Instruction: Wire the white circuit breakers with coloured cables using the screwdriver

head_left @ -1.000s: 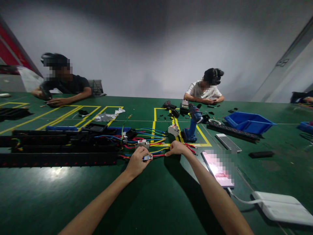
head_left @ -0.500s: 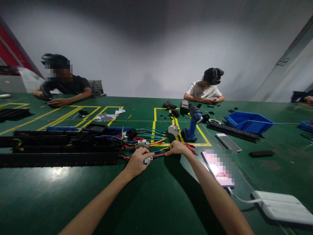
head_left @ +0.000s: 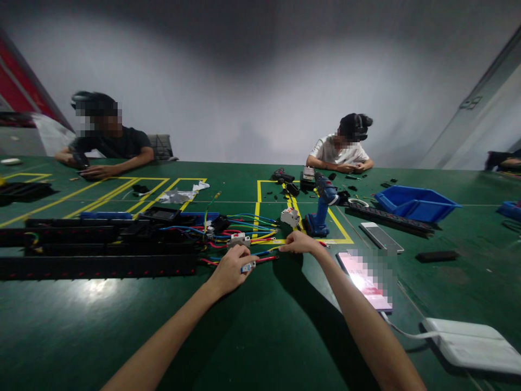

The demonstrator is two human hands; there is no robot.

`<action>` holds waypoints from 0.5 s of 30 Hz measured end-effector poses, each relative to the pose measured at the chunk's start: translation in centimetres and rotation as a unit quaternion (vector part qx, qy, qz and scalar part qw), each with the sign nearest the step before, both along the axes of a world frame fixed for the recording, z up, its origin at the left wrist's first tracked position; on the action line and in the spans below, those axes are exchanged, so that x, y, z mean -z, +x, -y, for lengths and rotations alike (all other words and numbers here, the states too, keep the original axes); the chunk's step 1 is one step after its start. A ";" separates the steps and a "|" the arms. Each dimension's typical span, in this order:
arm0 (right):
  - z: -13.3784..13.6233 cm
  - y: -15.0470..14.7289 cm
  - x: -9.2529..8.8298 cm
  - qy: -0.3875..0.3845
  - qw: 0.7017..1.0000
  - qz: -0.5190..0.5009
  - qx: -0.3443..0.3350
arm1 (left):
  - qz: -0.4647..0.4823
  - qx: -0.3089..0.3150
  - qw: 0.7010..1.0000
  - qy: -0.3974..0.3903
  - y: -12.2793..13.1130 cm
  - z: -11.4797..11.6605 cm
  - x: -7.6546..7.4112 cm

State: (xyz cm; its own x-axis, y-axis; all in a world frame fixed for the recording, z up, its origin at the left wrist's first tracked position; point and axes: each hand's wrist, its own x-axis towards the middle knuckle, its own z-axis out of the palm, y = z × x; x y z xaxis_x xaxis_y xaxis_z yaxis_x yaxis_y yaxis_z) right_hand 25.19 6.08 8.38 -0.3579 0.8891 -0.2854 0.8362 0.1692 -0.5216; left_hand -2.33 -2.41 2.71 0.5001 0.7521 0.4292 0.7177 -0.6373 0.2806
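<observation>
My left hand (head_left: 231,270) is closed round a small white circuit breaker with a blue switch (head_left: 247,267). A red wire (head_left: 266,259) sticks out to the right of this breaker, its end free. My right hand (head_left: 299,243) pinches the end of a yellow wire (head_left: 274,248) just beyond the red one. Behind my left hand lies another breaker, white with a red mark (head_left: 239,239), with wires around it. A third white breaker (head_left: 290,217) stands near the drill. The wires run left to long black power strips (head_left: 97,265).
A blue cordless drill (head_left: 319,209) stands upright beyond my right hand. To the right are a blue bin (head_left: 417,203), a grey phone (head_left: 380,237), a lit phone (head_left: 362,279) and a white power bank (head_left: 472,345). Two people sit across the green table (head_left: 228,347).
My right hand has let go of the red wire and shifted slightly up and right to the yellow wire's end. The left hand stays on the breaker.
</observation>
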 end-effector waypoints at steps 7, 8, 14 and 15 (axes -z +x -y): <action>0.2 5.6 -6.5 0.150 0.980 -0.108 0.080 | -0.005 -0.005 1.000 0.004 0.1 0.2 0.1; 0.2 6.5 -7.2 0.205 0.961 -0.139 0.121 | -0.005 -0.006 1.000 0.002 0.1 0.3 0.0; -1.4 9.7 -6.5 0.443 0.743 -0.340 0.369 | -0.019 0.018 1.000 -0.016 -0.1 0.2 -0.5; -2.0 9.8 -5.8 0.429 0.737 -0.359 0.380 | -0.025 0.025 0.999 -0.018 -0.2 0.2 -0.6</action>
State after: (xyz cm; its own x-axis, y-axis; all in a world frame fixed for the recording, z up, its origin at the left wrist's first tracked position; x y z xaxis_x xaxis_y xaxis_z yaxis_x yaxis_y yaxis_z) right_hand 35.01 8.04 14.14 0.5501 0.6547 0.5185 0.4207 0.3191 -0.8492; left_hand -2.53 -2.56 3.31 0.5576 0.7406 0.3750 0.6990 -0.6626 0.2691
